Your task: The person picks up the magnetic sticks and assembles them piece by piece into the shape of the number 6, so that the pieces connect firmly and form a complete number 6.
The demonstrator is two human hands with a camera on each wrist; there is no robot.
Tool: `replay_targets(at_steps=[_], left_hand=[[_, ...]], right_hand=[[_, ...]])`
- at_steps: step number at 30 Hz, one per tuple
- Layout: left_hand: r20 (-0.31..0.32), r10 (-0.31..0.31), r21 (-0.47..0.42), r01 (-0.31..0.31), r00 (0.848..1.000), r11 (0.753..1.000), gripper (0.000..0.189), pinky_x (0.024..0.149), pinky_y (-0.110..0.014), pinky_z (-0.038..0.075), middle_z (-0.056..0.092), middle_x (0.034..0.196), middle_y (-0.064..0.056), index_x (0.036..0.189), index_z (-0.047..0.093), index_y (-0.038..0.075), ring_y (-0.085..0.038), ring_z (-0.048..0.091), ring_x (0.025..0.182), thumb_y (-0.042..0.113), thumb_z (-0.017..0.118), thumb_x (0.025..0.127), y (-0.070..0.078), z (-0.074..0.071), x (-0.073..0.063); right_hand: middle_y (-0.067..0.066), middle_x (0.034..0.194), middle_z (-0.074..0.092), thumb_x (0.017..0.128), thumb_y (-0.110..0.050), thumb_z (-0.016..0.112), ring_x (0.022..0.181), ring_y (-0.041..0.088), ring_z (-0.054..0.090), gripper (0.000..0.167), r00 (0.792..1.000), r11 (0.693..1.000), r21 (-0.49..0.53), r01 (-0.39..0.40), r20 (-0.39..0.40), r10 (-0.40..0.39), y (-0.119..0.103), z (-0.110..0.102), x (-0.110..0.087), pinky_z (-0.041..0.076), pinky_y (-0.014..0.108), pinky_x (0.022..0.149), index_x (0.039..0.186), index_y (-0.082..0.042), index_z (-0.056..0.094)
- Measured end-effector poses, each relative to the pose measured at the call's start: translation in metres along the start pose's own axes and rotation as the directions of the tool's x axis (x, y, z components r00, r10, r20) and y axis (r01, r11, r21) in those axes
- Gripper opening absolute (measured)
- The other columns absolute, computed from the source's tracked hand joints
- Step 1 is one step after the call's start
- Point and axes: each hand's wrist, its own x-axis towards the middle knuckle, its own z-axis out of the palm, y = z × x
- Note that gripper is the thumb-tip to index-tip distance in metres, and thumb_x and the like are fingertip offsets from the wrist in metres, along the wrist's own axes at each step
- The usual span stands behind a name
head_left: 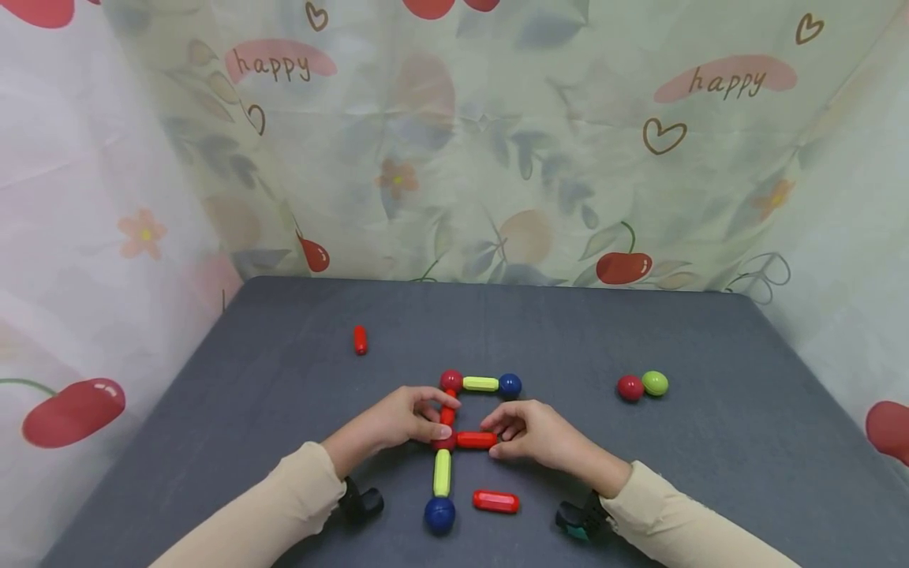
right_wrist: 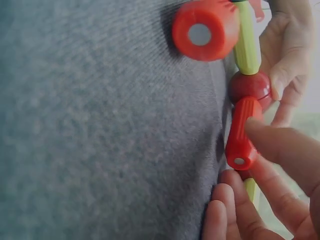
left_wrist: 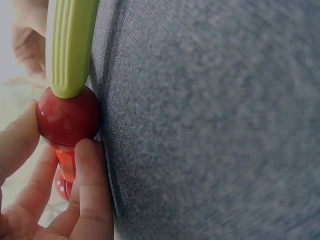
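Note:
A figure of magnetic rods and balls lies on the dark table. My left hand [head_left: 408,418] pinches its middle red ball [left_wrist: 69,117] between thumb and fingers. Off that ball runs a red magnetic rod [head_left: 476,440] to the right, and my right hand [head_left: 533,434] grips the rod's free end, which shows a silver magnet in the right wrist view. Toward the near side a yellow-green rod [head_left: 442,473] leads to a blue ball [head_left: 439,515]. Another red rod [head_left: 447,415], partly hidden by my left fingers, runs up to a far red ball [head_left: 450,381], joined by a yellow-green rod [head_left: 480,384] to another blue ball [head_left: 510,385].
A loose red rod [head_left: 495,502] lies in front of my right hand, and another loose red rod [head_left: 360,340] sits at the far left. To the right are a red ball [head_left: 630,387] and a green ball [head_left: 655,383] side by side. A printed curtain [head_left: 483,158] hangs behind the table.

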Motion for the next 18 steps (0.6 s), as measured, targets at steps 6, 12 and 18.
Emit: replay_targets(at_steps=[6, 12, 18], left_hand=[[-0.004, -0.013, -0.006, 0.013, 1.000, 1.000, 0.038, 0.062, -0.027, 0.042, 0.061, 0.088, -0.005, 0.119, 0.067, 0.017, -0.018, 0.055, 0.076, 0.014, 0.077, 0.082, 0.001, 0.000, 0.001], [-0.001, -0.015, -0.021, 0.015, 1.000, 1.000, 0.038, 0.064, -0.026, 0.045, 0.060, 0.087, -0.005, 0.119, 0.067, 0.016, -0.017, 0.057, 0.074, 0.013, 0.077, 0.082, 0.000, 0.001, 0.001], [-0.001, -0.016, -0.027, 0.016, 1.000, 1.000, 0.037, 0.065, -0.026, 0.048, 0.061, 0.087, -0.006, 0.118, 0.066, 0.015, -0.016, 0.058, 0.073, 0.012, 0.077, 0.083, 0.000, 0.001, 0.001]], right_hand=[[0.007, 0.114, 0.065, 0.082, -0.022, 0.078, 0.095, 0.018, 0.062, 0.042, 1.000, 0.999, 0.032, 0.024, -0.003, -0.024, 0.001, -0.006, -0.010, 0.055, 0.033, 0.083, 0.119, -0.009, 0.064], [0.008, 0.122, 0.062, 0.084, -0.026, 0.077, 0.106, 0.023, 0.061, 0.051, 1.000, 1.000, 0.002, 0.018, -0.022, -0.018, -0.012, -0.008, -0.029, 0.052, 0.041, 0.091, 0.129, -0.013, 0.058], [0.006, 0.119, 0.063, 0.083, -0.027, 0.078, 0.105, 0.023, 0.060, 0.048, 0.998, 0.999, -0.001, 0.049, 0.029, -0.049, -0.020, -0.001, -0.045, 0.051, 0.043, 0.090, 0.126, -0.014, 0.060]])
